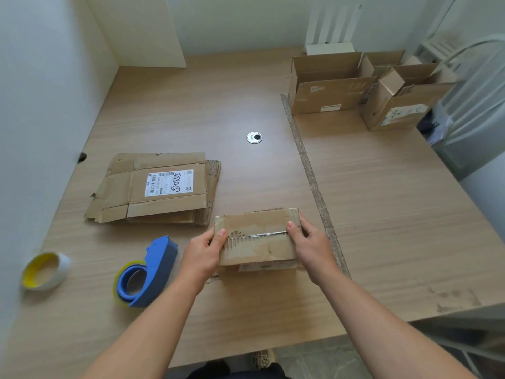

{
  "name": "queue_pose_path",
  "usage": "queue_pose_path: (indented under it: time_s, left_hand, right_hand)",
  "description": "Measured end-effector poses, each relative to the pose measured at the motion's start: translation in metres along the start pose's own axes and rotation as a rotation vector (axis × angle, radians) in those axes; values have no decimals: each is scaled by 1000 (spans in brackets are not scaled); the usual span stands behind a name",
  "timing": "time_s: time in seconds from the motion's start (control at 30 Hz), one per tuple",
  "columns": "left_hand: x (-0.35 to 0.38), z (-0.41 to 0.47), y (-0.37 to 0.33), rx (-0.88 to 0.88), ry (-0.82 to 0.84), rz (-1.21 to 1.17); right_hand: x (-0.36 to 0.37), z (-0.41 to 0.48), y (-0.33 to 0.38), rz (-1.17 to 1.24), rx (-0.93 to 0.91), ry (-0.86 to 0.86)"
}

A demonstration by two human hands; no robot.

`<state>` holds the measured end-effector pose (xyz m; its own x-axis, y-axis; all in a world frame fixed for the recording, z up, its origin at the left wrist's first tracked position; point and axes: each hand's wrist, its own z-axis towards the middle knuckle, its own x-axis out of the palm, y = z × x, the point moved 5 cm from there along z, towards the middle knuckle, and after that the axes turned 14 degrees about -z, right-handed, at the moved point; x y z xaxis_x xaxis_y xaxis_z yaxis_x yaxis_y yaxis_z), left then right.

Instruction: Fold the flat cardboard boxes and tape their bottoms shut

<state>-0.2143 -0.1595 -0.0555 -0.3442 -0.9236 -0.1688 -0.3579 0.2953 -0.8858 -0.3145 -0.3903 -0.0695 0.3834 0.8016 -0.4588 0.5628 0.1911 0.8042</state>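
In the head view, both hands are grasping a small cardboard box (257, 239) that is sitting bottom-up on the desk (191, 105), near its front edge. The left hand (202, 254) is gripping the box's left end and the right hand (308, 242) its right end, thumbs lying on top beside the glossy flap seam. Just left of this box a blue tape dispenser (149, 272) is lying, and farther left a tape roll (45, 270) with a yellow core. Behind and left of the box a stack of flat cardboard boxes (158, 187) is resting, a shipping label facing up. Well behind and right of it, two folded boxes (328, 83) (404, 97) are standing with flaps open, their insides mostly hidden.
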Motion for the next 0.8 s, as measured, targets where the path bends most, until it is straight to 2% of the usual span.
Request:
queue_pose_path:
  time_s: [0.13, 0.2, 0.27, 0.43, 0.53, 0.63, 0.8]
  left_hand:
    - [-2, -9, -5, -67, 136, -234]
    - [-1, -18, -15, -16, 200, -263]
    - [-1, -25, -26, 42, 238, -269]
    - [-1, -22, -41, 0, 145, -254]
    - [-2, -19, -51, -26, 51, -316]
    - [0, -23, -62, 72, 100, -344]
    - [-3, -24, -63, 165, 94, -367]
  right_hand:
    - [-6, 5, 3, 0, 37, 55]
    - [-13, 5, 12, 85, 71, 127]
    - [-22, 5, 21, 137, 27, 164]
    - [-33, -13, 42, 205, -182, 272]
    - [-35, -20, 46, 212, -233, 166]
    - [-41, -20, 51, 240, -214, 9]
    - [-47, -22, 71, 207, -244, -19]
